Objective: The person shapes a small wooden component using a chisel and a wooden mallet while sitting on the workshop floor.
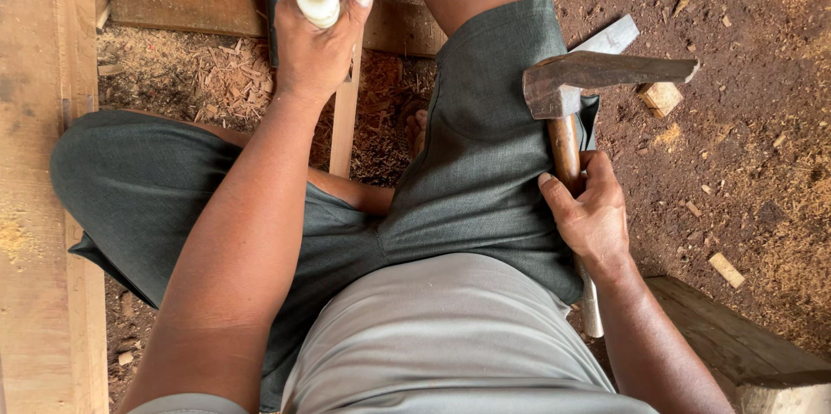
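The person is sitting with legs crossed on an earthen floor strewn with wood shavings, seen from above. The left hand is wrapping its grip tightly around a chisel, whose pale, rounded handle end is pointing up toward the camera; the dark blade is showing just left of the hand, running down toward a thin wooden slat that is lying lengthwise between the knees. The right hand is closing its grip on the wooden handle of a hammer, holding it partway along the shaft, with the rusty metal head hanging above the right thigh and well apart from the chisel. A dark plank is lying crosswise beyond the slat, and a broad pale board is running along the left edge.
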